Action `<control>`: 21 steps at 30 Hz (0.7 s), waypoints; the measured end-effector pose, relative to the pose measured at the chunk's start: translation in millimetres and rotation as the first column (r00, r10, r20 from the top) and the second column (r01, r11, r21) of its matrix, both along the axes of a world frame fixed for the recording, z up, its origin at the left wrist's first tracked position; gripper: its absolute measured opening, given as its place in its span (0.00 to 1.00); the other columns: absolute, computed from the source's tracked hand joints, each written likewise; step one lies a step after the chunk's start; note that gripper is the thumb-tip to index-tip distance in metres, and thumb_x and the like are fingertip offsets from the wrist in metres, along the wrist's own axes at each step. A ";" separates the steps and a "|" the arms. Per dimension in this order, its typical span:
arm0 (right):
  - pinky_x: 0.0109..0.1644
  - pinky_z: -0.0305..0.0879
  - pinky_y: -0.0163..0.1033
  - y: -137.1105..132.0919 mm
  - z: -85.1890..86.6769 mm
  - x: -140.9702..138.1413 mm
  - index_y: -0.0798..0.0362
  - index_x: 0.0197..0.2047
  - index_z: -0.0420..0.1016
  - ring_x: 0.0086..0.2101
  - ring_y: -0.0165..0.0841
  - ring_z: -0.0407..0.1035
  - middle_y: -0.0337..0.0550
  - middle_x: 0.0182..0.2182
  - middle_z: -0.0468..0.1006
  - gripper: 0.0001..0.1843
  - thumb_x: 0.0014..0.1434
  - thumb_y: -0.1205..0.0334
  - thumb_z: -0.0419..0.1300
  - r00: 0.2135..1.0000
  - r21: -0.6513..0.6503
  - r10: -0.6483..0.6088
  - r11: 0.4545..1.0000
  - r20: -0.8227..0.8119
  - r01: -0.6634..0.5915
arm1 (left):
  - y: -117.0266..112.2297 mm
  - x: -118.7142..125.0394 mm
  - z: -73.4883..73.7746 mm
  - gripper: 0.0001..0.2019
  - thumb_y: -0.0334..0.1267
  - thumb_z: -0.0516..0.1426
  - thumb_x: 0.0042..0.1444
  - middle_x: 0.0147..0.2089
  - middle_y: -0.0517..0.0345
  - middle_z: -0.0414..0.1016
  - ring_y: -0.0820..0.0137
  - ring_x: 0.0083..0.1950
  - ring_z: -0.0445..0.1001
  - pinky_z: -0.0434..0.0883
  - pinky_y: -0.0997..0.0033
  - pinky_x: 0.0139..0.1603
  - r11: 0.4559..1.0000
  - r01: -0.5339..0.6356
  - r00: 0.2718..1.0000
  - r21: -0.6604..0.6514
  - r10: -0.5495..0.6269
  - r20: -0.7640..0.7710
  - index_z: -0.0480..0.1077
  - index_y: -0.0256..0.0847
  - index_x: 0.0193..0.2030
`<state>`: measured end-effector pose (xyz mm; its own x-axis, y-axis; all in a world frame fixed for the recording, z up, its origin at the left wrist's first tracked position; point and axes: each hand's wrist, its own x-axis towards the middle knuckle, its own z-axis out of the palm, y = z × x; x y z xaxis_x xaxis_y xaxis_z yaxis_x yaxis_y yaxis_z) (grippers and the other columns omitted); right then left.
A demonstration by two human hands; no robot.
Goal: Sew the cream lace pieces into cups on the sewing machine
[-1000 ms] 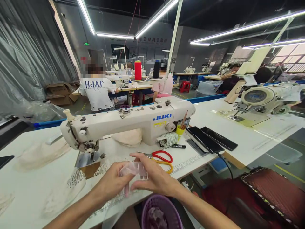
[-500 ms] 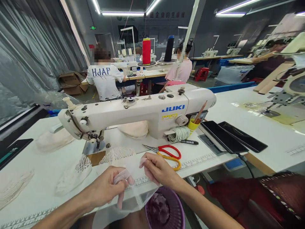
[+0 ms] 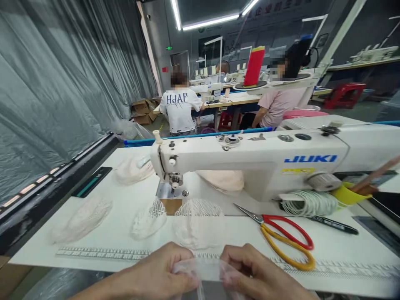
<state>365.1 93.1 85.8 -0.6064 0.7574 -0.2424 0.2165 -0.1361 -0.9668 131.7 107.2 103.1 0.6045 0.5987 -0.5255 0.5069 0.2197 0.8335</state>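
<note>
Because the left hand (image 3: 170,266) and right hand (image 3: 254,271) pinched the sheer material (image 3: 208,268) between their fingers (image 3: 235,253), its edge lay spread across the gap

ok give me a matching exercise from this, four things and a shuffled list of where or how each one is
Things:
1. translucent sheet
2. scissors
3. red thread cone
4. black marker

Places and states:
A. standing beyond the sewing machine
B. lying next to the coiled cord
C. held by the left hand and right hand
D. part red, part orange, lying on the white table

Pairs: 1-C, 2-D, 3-A, 4-B
</note>
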 end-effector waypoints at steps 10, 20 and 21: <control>0.27 0.64 0.29 61.4 36.1 -101.7 0.55 0.32 0.70 0.22 0.28 0.69 0.39 0.19 0.72 0.16 0.66 0.63 0.45 0.982 0.667 -0.188 0.732 0.003 0.138 | 78.1 -112.5 73.9 0.11 0.27 0.48 0.57 0.38 0.55 0.77 0.66 0.41 0.74 0.67 0.70 0.42 0.358 0.139 0.970 0.923 0.139 -0.200 0.71 0.40 0.39; 0.47 0.66 0.46 63.2 -19.2 -143.0 0.55 0.42 0.68 0.44 0.39 0.68 0.53 0.43 0.74 0.07 0.64 0.62 0.51 0.891 0.883 -0.206 0.342 0.404 -0.321 | 77.8 -167.1 -53.1 0.14 0.23 0.46 0.62 0.41 0.59 0.78 0.73 0.46 0.74 0.60 0.61 0.62 -0.135 0.346 0.938 0.929 0.089 -0.336 0.70 0.42 0.39; 0.49 0.64 0.46 61.0 -16.3 -138.4 0.54 0.43 0.68 0.46 0.39 0.67 0.52 0.45 0.73 0.09 0.64 0.59 0.53 0.877 0.853 -0.179 0.383 0.445 -0.354 | 76.2 -169.7 -64.5 0.14 0.24 0.46 0.62 0.42 0.60 0.78 0.72 0.46 0.74 0.59 0.61 0.63 -0.125 0.336 0.941 0.933 0.093 -0.326 0.71 0.43 0.40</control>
<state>226.7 154.1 69.5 -0.7220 0.6185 0.3100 0.5508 0.7850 -0.2835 -38.0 183.4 38.6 0.7456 0.5007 0.4398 0.5894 -0.8034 -0.0845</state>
